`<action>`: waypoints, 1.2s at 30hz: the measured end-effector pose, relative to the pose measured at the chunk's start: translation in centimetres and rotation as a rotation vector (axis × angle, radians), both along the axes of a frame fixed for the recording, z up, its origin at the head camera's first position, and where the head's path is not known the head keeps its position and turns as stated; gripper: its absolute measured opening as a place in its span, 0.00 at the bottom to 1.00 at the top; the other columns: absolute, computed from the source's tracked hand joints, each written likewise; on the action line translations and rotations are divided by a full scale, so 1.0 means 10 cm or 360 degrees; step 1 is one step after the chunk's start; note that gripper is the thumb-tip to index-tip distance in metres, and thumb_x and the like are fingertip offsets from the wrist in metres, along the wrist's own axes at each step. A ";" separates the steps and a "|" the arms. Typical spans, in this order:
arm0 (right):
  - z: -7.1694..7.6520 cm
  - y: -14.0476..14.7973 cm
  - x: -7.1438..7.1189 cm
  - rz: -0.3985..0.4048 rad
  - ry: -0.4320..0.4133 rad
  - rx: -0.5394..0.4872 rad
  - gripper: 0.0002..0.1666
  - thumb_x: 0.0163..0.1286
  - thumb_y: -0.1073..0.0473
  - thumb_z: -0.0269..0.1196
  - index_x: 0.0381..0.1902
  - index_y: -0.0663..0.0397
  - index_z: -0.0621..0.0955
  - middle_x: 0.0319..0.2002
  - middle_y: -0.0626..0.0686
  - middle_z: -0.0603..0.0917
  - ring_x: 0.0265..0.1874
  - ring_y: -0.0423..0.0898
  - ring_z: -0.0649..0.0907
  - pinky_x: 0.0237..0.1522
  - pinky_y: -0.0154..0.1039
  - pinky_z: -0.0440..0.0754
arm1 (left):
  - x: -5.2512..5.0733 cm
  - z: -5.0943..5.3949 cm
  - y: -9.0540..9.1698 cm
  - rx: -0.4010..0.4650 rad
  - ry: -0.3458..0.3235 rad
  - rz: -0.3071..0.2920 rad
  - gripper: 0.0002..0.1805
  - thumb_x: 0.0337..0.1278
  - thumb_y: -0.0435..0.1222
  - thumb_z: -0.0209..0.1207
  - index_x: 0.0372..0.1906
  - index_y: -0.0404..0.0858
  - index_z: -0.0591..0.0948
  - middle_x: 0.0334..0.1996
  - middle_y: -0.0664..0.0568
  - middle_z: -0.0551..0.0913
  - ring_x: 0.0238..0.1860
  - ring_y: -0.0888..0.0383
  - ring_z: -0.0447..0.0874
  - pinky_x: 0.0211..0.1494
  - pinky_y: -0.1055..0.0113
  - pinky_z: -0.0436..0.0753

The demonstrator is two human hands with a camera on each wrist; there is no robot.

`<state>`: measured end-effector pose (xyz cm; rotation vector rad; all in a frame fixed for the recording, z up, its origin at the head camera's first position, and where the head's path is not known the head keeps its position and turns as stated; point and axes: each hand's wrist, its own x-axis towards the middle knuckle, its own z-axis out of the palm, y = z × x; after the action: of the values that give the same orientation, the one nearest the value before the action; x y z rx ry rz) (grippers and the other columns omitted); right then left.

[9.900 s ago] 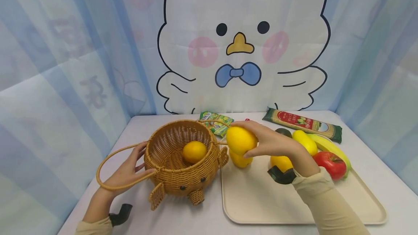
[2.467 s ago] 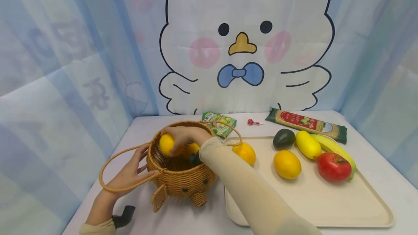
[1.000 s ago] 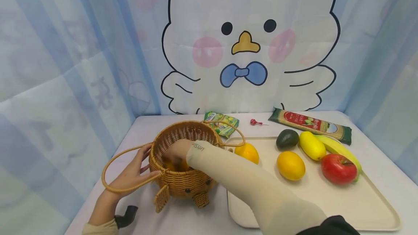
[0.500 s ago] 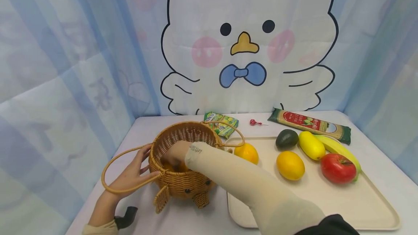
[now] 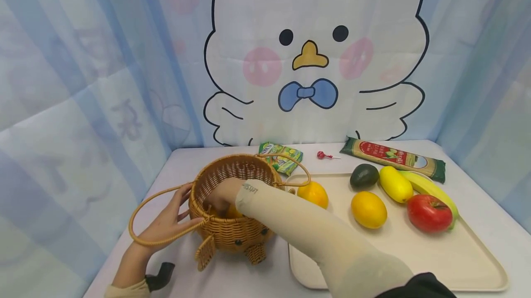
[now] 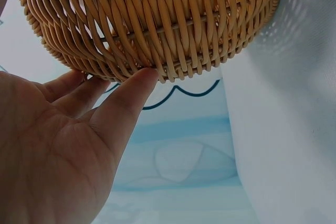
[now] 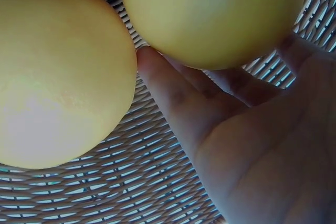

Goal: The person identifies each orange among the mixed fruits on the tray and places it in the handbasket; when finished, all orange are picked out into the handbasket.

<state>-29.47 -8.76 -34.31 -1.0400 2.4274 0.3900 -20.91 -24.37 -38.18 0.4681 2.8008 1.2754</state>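
Observation:
A wicker basket with an animal face stands on the table in the head view. The left hand reaches through its left loop handle, thumb and fingers extended against the outer wall near the rim, as the left wrist view also shows. Deep inside the basket is the right hand, largely covered by its sleeve in the head view. In the right wrist view its fingers curve round a lemon, with the thumb between this fruit and an orange. Both fruits are against the woven wall.
A cream tray at right bears an orange, a lemon, an avocado, a yellow oblong fruit, a banana and an apple. Behind are a green packet, a lollipop and a noodle pack.
The right hand lifted the lemon from over the tray, carried it left and lowered it into the basket. Over the last second it stays there almost still. The left hand keeps its place.

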 end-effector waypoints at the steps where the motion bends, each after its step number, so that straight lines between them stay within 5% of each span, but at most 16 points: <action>1: 0.00 0.00 0.00 0.0016 -0.0009 0.0002 0.33 0.65 0.51 0.61 0.66 0.25 0.66 0.65 0.38 0.71 0.66 0.40 0.69 0.70 0.43 0.68 | 0.00 0.00 0.00 -0.0001 0.0000 0.0001 0.47 0.56 0.48 0.62 0.73 0.48 0.45 0.75 0.40 0.45 0.73 0.34 0.46 0.67 0.42 0.70; 16: 0.01 -0.01 -0.13 0.0087 -0.0149 -0.0098 0.36 0.63 0.49 0.63 0.68 0.38 0.66 0.66 0.44 0.71 0.66 0.42 0.70 0.69 0.35 0.68 | -0.01 0.02 -0.01 0.0009 -0.0027 -0.0009 0.48 0.56 0.48 0.62 0.73 0.47 0.45 0.75 0.41 0.44 0.73 0.34 0.45 0.67 0.43 0.70; 21: 0.03 0.00 -0.16 0.0077 -0.0149 -0.0065 0.39 0.61 0.44 0.64 0.68 0.36 0.65 0.69 0.42 0.67 0.68 0.42 0.66 0.71 0.36 0.66 | -0.01 0.01 -0.01 0.0007 -0.0026 -0.0004 0.48 0.56 0.48 0.62 0.73 0.47 0.45 0.75 0.41 0.45 0.73 0.34 0.46 0.67 0.43 0.70; 29: 0.18 0.07 -0.19 0.0031 -0.0226 -0.0165 0.53 0.54 0.40 0.69 0.73 0.39 0.57 0.72 0.42 0.61 0.71 0.43 0.62 0.74 0.41 0.63 | 0.00 0.00 -0.01 0.0019 -0.0044 -0.0004 0.48 0.56 0.47 0.62 0.73 0.47 0.45 0.75 0.41 0.45 0.73 0.35 0.45 0.67 0.43 0.70; 36: 0.35 0.08 -0.15 0.0092 -0.0277 -0.0277 0.49 0.55 0.44 0.69 0.71 0.37 0.60 0.70 0.41 0.63 0.69 0.40 0.64 0.71 0.37 0.66 | 0.00 0.01 -0.01 -0.0003 -0.0049 -0.0001 0.48 0.57 0.48 0.61 0.73 0.46 0.45 0.75 0.40 0.45 0.73 0.34 0.46 0.67 0.43 0.71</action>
<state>-30.95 -7.96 -30.80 -1.1680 2.3105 0.1021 -20.93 -24.43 -38.04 0.4452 2.7762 1.2683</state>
